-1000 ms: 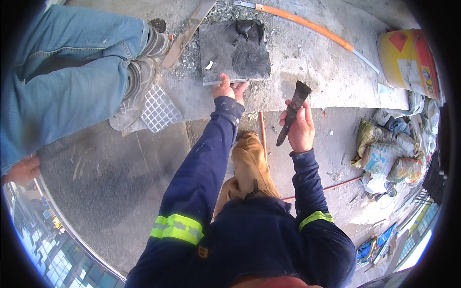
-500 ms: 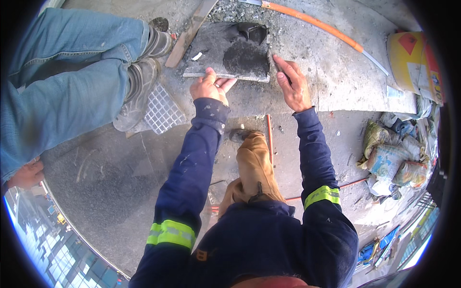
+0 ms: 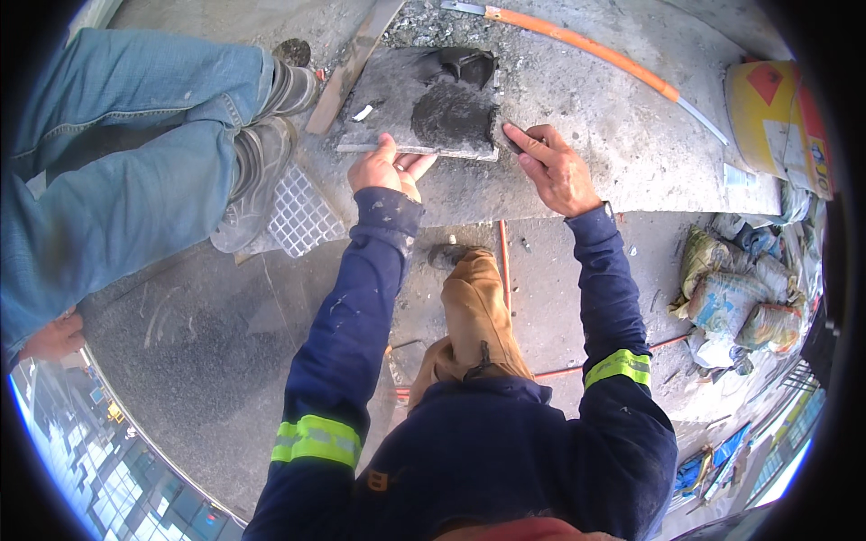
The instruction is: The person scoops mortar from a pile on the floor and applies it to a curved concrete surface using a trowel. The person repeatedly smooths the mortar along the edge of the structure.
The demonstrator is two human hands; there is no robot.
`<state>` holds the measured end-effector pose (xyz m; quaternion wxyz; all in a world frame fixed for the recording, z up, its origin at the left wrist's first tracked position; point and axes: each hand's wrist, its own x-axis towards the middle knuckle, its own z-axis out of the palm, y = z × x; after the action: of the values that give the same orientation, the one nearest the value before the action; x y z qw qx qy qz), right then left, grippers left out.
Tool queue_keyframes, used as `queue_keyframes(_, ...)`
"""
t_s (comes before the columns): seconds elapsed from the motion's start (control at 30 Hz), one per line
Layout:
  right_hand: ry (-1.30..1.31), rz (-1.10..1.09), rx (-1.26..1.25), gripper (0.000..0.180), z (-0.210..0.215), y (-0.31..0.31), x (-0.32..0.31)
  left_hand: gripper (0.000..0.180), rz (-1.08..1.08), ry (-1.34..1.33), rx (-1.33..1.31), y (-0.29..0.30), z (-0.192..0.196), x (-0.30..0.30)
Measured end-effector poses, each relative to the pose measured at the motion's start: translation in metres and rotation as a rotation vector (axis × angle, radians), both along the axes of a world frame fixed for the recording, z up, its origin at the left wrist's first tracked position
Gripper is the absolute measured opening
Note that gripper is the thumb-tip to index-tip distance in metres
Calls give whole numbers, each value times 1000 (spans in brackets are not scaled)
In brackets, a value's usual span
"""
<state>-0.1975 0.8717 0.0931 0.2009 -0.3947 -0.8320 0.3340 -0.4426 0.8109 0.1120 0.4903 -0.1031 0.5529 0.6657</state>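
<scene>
A flat grey slab [image 3: 383, 99] lies on the concrete. A patch of dark wet paste [image 3: 448, 120] is spread on its right half. Behind the patch sits a thicker black lump [image 3: 460, 65]. My left hand [image 3: 388, 171] grips the slab's near edge, thumb on top and fingers curled below. Just off the slab's right corner, my right hand [image 3: 555, 176] is closed with a thin dark object [image 3: 512, 135] between thumb and fingers. Its kind is not clear. A small white scrap [image 3: 363, 113] rests on the slab's left part.
Another person's jeans [image 3: 135, 153] and shoes [image 3: 257, 167] are close on the left, beside a white grid panel [image 3: 305, 212]. A plank [image 3: 352, 72] lies by the slab. An orange tube [image 3: 586, 50], a yellow bucket [image 3: 762, 117] and crumpled bags [image 3: 731, 293] are toward the right.
My right hand has turned and its fingers have curled in, so the dark object now shows at the fingertips. My left hand still grips the slab's near edge.
</scene>
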Motion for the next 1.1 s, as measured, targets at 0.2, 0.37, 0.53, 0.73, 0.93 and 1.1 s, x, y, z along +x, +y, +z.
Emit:
queue_keyframes(0.2,-340,120,188,40,37,19,24,38,-9,6,27,-3,-6,-1)
queue_keyframes(0.37,-309,68,103,38,56,31,39,43,-48,38,37,-16,-36,5)
queue_keyframes(0.53,-433,85,-38,39,80,33,25,46,-33,41,-96,-31,-72,11)
queue_keyframes(0.73,-603,105,-30,41,67,20,-14,47,-338,-66,-78,-87,-57,10)
queue_keyframes(0.93,-656,33,-393,34,66,37,-44,42,-233,-183,-108,-236,-69,9)
queue_keyframes(1.1,-821,163,-255,34,61,50,-71,33,-25,-209,-269,-459,-146,-2)
